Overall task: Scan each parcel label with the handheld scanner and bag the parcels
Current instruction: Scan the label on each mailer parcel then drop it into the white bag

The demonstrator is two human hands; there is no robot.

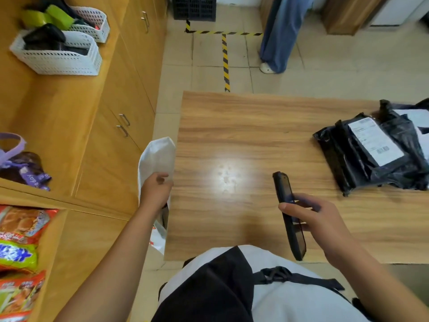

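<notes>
Hands apart: left (155, 191) gripping white bag (157, 156), right (318, 217) clasping handheld scanner (289, 212), black parcels (376, 152) far right.

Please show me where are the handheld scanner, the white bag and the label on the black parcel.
handheld scanner (283, 194): head view, on its dark upper body.
white bag (157, 156): head view, on its upper cloth.
label (376, 140): head view, middle of the white sheet.

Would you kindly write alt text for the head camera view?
A person's right hand holds a dark handheld scanner over a wooden table, while the left hand grips a white bag at the table's left edge. Black parcels with white labels lie at the right.
</notes>
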